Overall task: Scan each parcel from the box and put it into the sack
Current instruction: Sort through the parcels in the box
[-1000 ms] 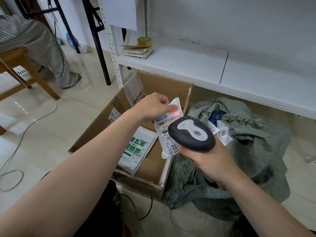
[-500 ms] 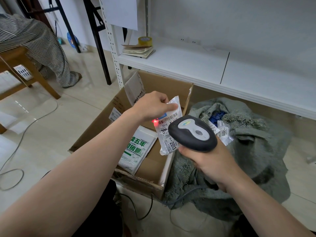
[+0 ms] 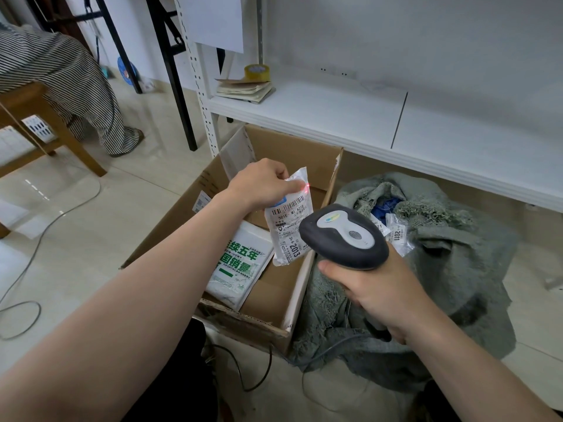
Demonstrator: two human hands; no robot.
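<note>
My left hand (image 3: 262,184) pinches the top corner of a small white parcel (image 3: 289,220) with a barcode label, held upright over the open cardboard box (image 3: 304,166). A red scan dot glows near the parcel's top edge. My right hand (image 3: 374,293) grips the handle of a dark grey barcode scanner (image 3: 344,237), whose head points at the parcel and covers its lower right. Inside the box lies a white bag with green print (image 3: 240,263). Right of the box sits the grey-green sack (image 3: 457,254), open, with labelled parcels (image 3: 399,236) inside.
A white shelf (image 3: 335,114) runs above box and sack, carrying a tape roll (image 3: 257,73) and stacked envelopes (image 3: 243,91). The scanner's cable (image 3: 243,370) trails on the floor near me. A wooden chair (image 3: 36,129) with striped cloth stands at the left.
The red scan light has moved from the barcode area up to the parcel's top edge. My left hand has tilted the parcel slightly; the scanner has barely shifted.
</note>
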